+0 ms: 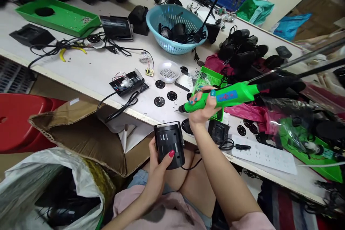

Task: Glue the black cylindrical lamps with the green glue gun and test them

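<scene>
Below the bench edge, my left hand (pixel 159 169) is wrapped round a glossy black housing (pixel 169 143), thumb on its front. A cord hangs from the housing over my lap. My right hand (pixel 203 107) grips a bright green electric screwdriver (pixel 229 97), its tip pointing left just above the white bench (pixel 145 109). Round black discs (pixel 159 101) lie near the tip. Behind them stands a clear bowl (pixel 169 72) of small metal screws. An opened black unit (pixel 128 83) with wires and a cord rests to the left of the discs.
A blue basket (pixel 172 48) holds black parts. The green tray (pixel 59 21) is at the back left, and a white power strip (pixel 264 154) lies at the right front. Cardboard (pixel 88 133), a red stool (pixel 21 122) and a white sack (pixel 24 176) are at the lower left.
</scene>
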`<state>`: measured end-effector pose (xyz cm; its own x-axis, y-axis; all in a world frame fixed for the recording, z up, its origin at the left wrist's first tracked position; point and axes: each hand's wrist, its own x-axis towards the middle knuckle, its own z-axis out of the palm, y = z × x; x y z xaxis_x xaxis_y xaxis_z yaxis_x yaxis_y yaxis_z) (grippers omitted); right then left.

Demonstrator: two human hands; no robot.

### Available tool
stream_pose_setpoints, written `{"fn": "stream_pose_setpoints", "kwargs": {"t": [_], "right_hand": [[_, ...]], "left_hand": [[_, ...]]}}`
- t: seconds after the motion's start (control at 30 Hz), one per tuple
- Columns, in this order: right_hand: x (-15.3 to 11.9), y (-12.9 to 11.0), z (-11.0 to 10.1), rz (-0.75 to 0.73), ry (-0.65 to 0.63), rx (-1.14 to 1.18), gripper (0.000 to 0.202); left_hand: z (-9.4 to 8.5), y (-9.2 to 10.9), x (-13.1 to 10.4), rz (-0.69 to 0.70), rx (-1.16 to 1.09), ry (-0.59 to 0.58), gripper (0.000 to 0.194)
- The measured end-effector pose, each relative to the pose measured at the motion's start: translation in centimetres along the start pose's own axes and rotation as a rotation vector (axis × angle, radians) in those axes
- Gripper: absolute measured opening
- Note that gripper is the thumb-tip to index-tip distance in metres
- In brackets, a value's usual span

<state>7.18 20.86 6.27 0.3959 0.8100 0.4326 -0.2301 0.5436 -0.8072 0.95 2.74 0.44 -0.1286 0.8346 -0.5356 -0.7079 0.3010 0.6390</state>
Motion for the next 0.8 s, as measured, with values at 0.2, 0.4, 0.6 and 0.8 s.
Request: {"fn": "stream_pose_setpoints", "kwargs": {"t": [0.2,0.4,0.6,0.8], "right_hand": [[0.5,0.1,0.4,-0.037,0.035,-0.050,0.025],[0.9,-1.0,0.9,-0.028,0.034,0.009,0.026],[1.3,-9.1,-1.6,-0.175,-0.011,0.072,0.030],[-0.5,-16.3,-5.7,-0.112,0.018,-0.069,0.036]], "left_hand": [[-0.7,-0.3,0.5,0.030,0.020,-0.031,0.067],[-1.1,0.1,0.9,0.080,0.150,-0.102,0.059],[-0.5,2.1,0.9,0.202,0.660,-0.194,0.075],[3.1,4.3,2.0,0.554,1.141,-0.234,0.087]]}}
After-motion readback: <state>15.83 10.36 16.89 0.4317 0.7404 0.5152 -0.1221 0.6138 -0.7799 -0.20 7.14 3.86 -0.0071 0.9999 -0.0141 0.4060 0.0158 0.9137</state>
